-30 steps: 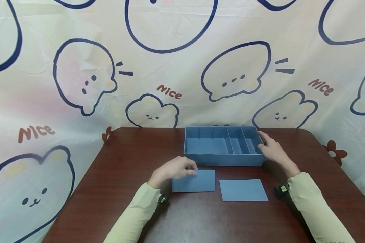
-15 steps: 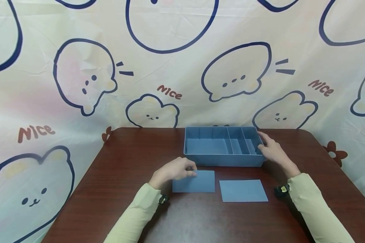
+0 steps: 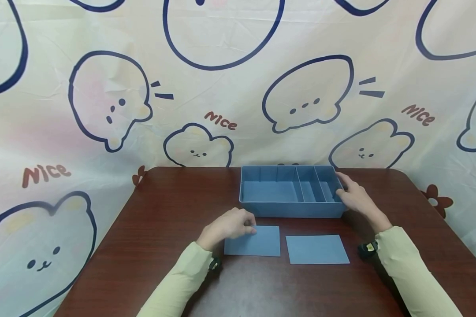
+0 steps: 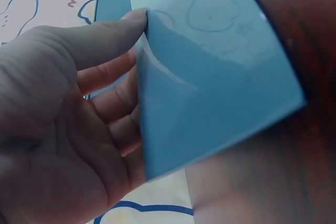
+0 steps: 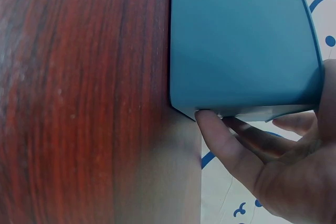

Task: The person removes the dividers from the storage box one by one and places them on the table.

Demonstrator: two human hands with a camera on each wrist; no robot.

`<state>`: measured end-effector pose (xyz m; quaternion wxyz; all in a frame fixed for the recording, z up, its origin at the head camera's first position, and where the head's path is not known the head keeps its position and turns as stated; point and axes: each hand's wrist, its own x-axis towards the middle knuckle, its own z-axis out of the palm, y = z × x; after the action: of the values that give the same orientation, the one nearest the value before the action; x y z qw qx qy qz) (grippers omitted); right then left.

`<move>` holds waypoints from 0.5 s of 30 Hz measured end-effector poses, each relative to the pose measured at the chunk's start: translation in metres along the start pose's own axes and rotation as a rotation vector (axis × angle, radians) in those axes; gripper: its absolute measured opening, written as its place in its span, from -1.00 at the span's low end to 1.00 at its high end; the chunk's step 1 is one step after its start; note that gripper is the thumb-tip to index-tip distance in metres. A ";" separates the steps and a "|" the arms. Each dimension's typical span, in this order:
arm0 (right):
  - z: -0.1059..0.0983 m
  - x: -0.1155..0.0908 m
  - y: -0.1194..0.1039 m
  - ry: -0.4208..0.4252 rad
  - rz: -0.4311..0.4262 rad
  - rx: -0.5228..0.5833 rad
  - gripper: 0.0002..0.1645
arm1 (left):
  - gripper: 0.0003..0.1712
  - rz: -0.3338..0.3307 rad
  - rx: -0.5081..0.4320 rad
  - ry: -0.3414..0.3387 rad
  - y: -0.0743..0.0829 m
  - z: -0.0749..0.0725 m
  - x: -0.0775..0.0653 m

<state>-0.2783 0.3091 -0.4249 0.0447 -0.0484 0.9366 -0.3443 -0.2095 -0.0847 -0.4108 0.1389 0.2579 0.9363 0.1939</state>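
Observation:
My left hand point(image 3: 229, 226) pinches the far edge of a thin blue rectangular sheet point(image 3: 258, 244), thumb on its near face. Close up in the left wrist view, the glossy sheet point(image 4: 210, 93) looks slightly bent beside the thumb, with the fingers behind it. A second blue sheet point(image 3: 317, 249) lies flat on the table to the right. Behind both stands a blue divided box point(image 3: 291, 210), one wide compartment at left and two narrow ones at right. My right hand point(image 3: 357, 198) grips the box's right end wall; the right wrist view has its fingertips point(image 5: 212, 124) against the end wall.
The dark brown wooden table point(image 3: 174, 198) carries the box near its back edge. Behind it hangs a cream curtain point(image 3: 238, 97) printed with cartoon bears. Both wrists wear small dark devices below pale yellow-green sleeves.
My left hand has drawn the pinched sheet slightly toward the body, a little farther from the box. The right hand, the box and the second sheet stay in place.

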 end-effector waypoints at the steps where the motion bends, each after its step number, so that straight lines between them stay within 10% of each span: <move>1: 0.000 0.000 0.000 0.000 0.000 0.002 -0.22 | -0.81 -0.006 0.000 0.004 0.000 0.000 0.000; 15: 0.001 0.000 0.000 -0.009 0.005 0.027 -0.22 | -0.87 -0.039 0.028 0.003 0.006 0.009 0.001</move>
<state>-0.2778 0.3084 -0.4252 0.0504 -0.0470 0.9318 -0.3564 -0.2044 -0.0772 -0.4164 0.1377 0.2414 0.9439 0.1782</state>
